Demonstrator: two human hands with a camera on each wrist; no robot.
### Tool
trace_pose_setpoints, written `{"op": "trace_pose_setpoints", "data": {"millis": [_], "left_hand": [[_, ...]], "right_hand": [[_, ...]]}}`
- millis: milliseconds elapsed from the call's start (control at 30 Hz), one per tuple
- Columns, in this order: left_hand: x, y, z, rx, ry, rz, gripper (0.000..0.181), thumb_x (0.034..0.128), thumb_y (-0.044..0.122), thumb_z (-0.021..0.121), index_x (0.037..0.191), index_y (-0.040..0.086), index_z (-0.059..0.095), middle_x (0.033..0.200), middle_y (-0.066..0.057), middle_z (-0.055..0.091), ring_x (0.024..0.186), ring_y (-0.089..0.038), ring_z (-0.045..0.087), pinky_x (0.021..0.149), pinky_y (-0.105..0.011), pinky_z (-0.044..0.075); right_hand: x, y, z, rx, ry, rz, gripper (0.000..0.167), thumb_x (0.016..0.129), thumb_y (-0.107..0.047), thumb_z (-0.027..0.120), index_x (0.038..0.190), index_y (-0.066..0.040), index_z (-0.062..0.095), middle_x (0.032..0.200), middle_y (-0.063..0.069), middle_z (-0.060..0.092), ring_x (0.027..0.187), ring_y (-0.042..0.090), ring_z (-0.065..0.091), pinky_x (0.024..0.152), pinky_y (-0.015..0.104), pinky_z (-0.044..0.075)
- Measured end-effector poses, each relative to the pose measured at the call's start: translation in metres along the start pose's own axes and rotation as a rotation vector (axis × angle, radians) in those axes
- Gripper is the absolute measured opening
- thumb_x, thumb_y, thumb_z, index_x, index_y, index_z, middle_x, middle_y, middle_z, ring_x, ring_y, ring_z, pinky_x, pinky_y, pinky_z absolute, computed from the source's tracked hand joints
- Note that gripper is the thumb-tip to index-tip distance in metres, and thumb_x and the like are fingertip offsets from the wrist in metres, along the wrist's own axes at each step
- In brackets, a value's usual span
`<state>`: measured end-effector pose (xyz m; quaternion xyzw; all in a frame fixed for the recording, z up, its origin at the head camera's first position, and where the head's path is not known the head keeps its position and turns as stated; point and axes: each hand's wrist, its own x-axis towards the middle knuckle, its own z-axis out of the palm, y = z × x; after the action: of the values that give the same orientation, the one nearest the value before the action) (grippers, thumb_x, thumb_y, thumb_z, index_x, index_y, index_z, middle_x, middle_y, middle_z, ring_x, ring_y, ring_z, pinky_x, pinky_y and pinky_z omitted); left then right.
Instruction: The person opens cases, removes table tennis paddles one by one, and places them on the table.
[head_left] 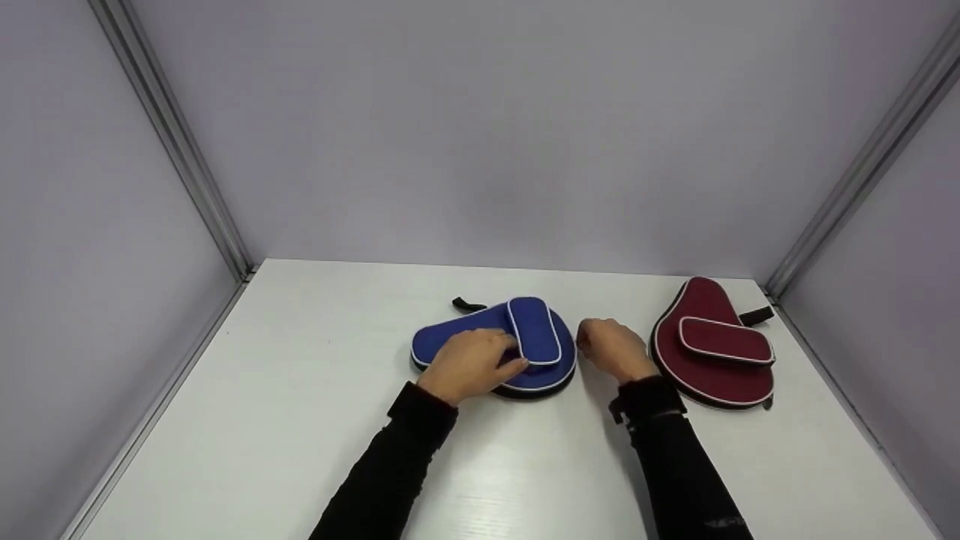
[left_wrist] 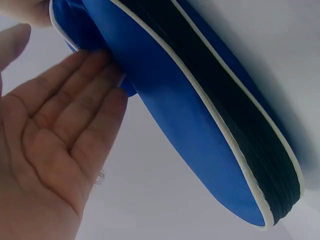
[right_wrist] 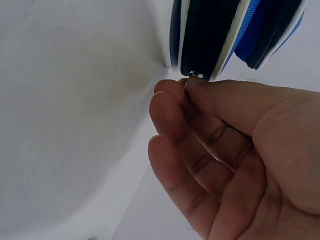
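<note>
Left grip (head_left: pixel 472 364): you're loose here, fingers nearly straight against the blue case by its pocket (head_left: pixel 535 330), clasping nothing.
Blue case (head_left: pixel 495 318): flat on the worktop (head_left: pixel 300 412), under that grip; looks light, padded, hardly slippery; steady it by the piped edge.
Zip pull (right_wrist: pixel 196 75): at the case's edge, likely small and stiff; fingertips suit it.
Right grip (head_left: pixel 611 349): curled, your thumb and forefinger pinching that pull.
Red case (head_left: pixel 712 339): beyond it, untouched.

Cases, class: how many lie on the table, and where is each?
2: the blue case, partly under the left hand; the red case, right of the right hand. No others seem hidden.
</note>
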<state>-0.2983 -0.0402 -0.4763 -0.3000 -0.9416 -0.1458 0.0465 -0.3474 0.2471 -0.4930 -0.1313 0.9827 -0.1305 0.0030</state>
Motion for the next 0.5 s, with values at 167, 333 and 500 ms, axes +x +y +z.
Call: {"op": "trace_pose_setpoints", "data": {"millis": [167,333,500], "left_hand": [[-0.004,-0.013,-0.003,-0.022,-0.055,0.026,0.056,0.1147,0.050,0.074,0.154,0.010,0.077,0.155,-0.008,0.080,0.148,-0.029,0.076,0.128,-0.048,0.061],[-0.009,-0.030,-0.008,-0.023,-0.134,0.004,0.072,0.1067,0.054,0.083,0.164,0.013,0.070,0.172,-0.006,0.068,0.164,-0.028,0.063,0.138,-0.051,0.051],[-0.015,-0.048,-0.011,-0.008,-0.201,-0.043,0.090,0.0994,0.055,0.091,0.175,0.019,0.058,0.186,-0.003,0.051,0.178,-0.030,0.045,0.144,-0.061,0.042]], "right_hand": [[-0.001,0.003,0.001,0.010,0.002,-0.016,0.010,0.104,-0.004,0.076,0.108,-0.001,0.085,0.106,0.017,0.087,0.092,0.033,0.080,0.090,0.060,0.070],[-0.001,0.002,0.002,0.003,-0.007,-0.007,0.011,0.103,-0.004,0.076,0.107,-0.003,0.086,0.105,0.015,0.087,0.090,0.029,0.078,0.088,0.059,0.070],[-0.001,0.001,0.001,-0.001,-0.001,-0.006,0.009,0.103,-0.005,0.076,0.104,-0.004,0.085,0.101,0.014,0.086,0.087,0.028,0.075,0.085,0.057,0.069]]}}
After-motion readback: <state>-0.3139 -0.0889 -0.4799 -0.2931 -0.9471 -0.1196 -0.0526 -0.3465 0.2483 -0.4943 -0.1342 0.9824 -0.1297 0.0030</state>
